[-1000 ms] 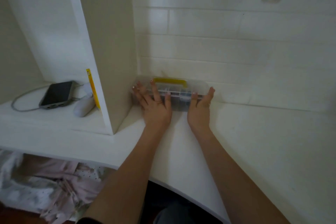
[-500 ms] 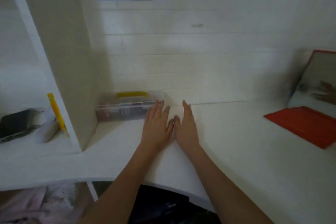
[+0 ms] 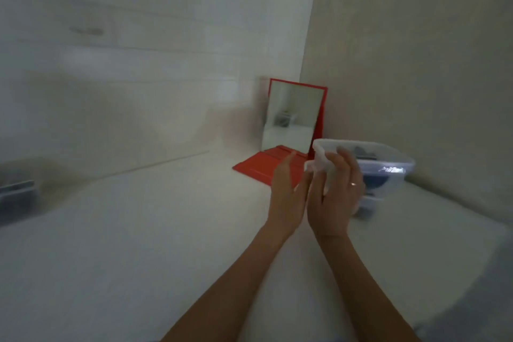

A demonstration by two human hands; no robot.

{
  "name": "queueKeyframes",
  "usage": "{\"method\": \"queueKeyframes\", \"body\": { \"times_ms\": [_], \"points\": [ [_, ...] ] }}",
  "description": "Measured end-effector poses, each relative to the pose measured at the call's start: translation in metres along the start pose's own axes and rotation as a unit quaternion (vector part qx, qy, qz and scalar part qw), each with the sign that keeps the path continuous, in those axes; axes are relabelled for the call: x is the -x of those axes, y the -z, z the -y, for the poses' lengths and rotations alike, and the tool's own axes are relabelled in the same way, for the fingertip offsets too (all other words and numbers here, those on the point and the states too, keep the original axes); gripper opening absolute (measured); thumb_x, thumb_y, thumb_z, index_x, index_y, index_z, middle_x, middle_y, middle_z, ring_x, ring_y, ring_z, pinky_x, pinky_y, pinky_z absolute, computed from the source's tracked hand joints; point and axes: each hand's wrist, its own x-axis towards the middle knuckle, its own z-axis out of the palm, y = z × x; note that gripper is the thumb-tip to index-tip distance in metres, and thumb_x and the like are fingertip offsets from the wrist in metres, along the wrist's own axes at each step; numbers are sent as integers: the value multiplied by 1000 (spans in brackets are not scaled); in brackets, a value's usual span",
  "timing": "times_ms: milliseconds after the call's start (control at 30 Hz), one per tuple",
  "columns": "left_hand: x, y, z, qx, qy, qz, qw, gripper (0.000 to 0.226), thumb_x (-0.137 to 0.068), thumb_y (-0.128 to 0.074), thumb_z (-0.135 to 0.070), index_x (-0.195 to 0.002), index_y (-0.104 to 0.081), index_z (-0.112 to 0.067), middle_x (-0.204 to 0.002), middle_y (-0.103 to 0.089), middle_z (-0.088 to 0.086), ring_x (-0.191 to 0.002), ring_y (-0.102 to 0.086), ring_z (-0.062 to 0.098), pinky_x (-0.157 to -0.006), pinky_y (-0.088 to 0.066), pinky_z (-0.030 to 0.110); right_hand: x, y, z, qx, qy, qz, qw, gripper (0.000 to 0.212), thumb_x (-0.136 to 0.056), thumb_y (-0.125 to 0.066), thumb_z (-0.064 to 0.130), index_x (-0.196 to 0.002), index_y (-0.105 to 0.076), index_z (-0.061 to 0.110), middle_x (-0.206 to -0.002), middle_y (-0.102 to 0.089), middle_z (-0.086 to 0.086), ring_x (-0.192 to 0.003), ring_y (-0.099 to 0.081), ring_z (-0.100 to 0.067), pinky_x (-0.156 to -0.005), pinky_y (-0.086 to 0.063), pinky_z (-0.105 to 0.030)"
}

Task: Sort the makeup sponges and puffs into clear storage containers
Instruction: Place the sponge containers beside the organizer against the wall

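At the right of the white counter stands a clear storage container (image 3: 388,166), blurred, with dark rounded items inside; it seems to sit on a second clear box. My right hand (image 3: 336,194) grips its near left corner, fingers curled over the rim and thumb below. Just to the left of it, my left hand (image 3: 286,191) is raised with straight fingers and holds nothing. The compartment box (image 3: 16,197) I handled before shows as a grey blur at the far left edge.
A red-framed mirror (image 3: 291,116) stands in the back corner on its red fold-out base (image 3: 261,166), right behind my hands. A beige side wall (image 3: 416,64) closes the counter on the right. White counter surface (image 3: 138,244) stretches to the left.
My view swung right, away from the compartment box by the shelf. Both hands left that box and moved right; my right hand now grips the clear container near the mirror.
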Motion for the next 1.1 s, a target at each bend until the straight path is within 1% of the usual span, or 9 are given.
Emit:
{"method": "queueKeyframes", "body": {
  "times_ms": [133, 200, 267, 333, 400, 567, 767, 900, 1100],
  "points": [
    [-9, -49, 3, 136, 42, 25, 990, 93, -67, -56, -79, -143, -29, -33, -136, -48, -14, -125, -47, 4, -105, -42, 33, -9, 31, -40, 29, 88, -127, 988, 26, -92, -47, 27, -111, -51, 10, -117, -54, -14, -110, -47, -28, -102, -29, -23],
    [-15, -59, 2, 120, 17, 23, 992, 100, -61, -57, -82, -142, -34, -27, -117, -57, -26, -109, -56, -4, -94, -49, 26, -24, 46, -63, 70, -5, -201, 977, 33, -89, -47, 32, -116, -52, 13, -123, -55, -17, -116, -45, -25, -102, -23, -22],
    [-23, -65, 8, 98, -8, 23, 995, 96, -64, -63, -76, -140, -40, -21, -118, -61, -15, -109, -59, 7, -90, -53, 37, -43, 57, -92, 50, -126, -246, 960, 46, -92, -45, 41, -128, -50, 14, -133, -50, -13, -126, -41, -23, -106, -26, -27],
    [-32, -68, 15, 101, -14, 33, 994, 93, -66, -66, -73, -140, -42, -22, -126, -59, -4, -115, -57, 14, -92, -52, 45, -55, 58, -114, -96, -223, -193, 951, 55, -93, -42, 45, -140, -38, 17, -139, -42, -6, -131, -37, -20, -109, -32, -26],
    [-37, -70, 18, 96, -3, 52, 994, 93, -65, -66, -73, -139, -42, -22, -128, -58, -2, -117, -56, 18, -93, -51, 47, -57, 50, -124, -178, -285, -111, 935, 51, -98, -39, 38, -144, -29, 20, -139, -36, 3, -127, -35, -6, -99, -34, -7],
    [-40, -66, 20, 124, -1, 90, 988, 106, -56, -74, -68, -143, -20, -40, -129, -49, -22, -119, -53, 8, -94, -52, 32, -49, 26, -113, -198, -307, -45, 930, 41, -96, -51, 19, -135, -38, 15, -113, -51, 10, -89, -56, 12, -73, -40, -1],
    [-34, -40, 23, 93, -16, 27, 995, 101, -73, -61, -68, -150, -17, -18, -141, -44, 5, -126, -48, 18, -102, -45, 41, -28, 5, -83, -160, -309, -35, 937, 47, -79, -52, 59, -122, -42, 42, -123, -59, -2, -108, -61, -21, -92, -52, -38],
    [-13, -2, 18, 12, -37, -83, 996, 87, -73, -42, -76, -146, -21, -32, -134, -46, -15, -115, -51, -1, -88, -39, 3, -9, -13, -38, -154, -302, -22, 941, 53, -79, -48, 59, -127, -42, 35, -122, -59, -1, -106, -60, -18, -89, -51, -34],
    [23, 79, 4, -73, -67, -208, 973, 99, -69, -24, -89, -147, -20, -29, -113, -50, -16, -94, -51, -5, -70, -32, -7, 31, -34, 41, -158, -260, 23, 952, 60, -81, -41, 62, -132, -40, 30, -129, -56, 3, -111, -58, -16, -85, -45, -25]
  ]
}}
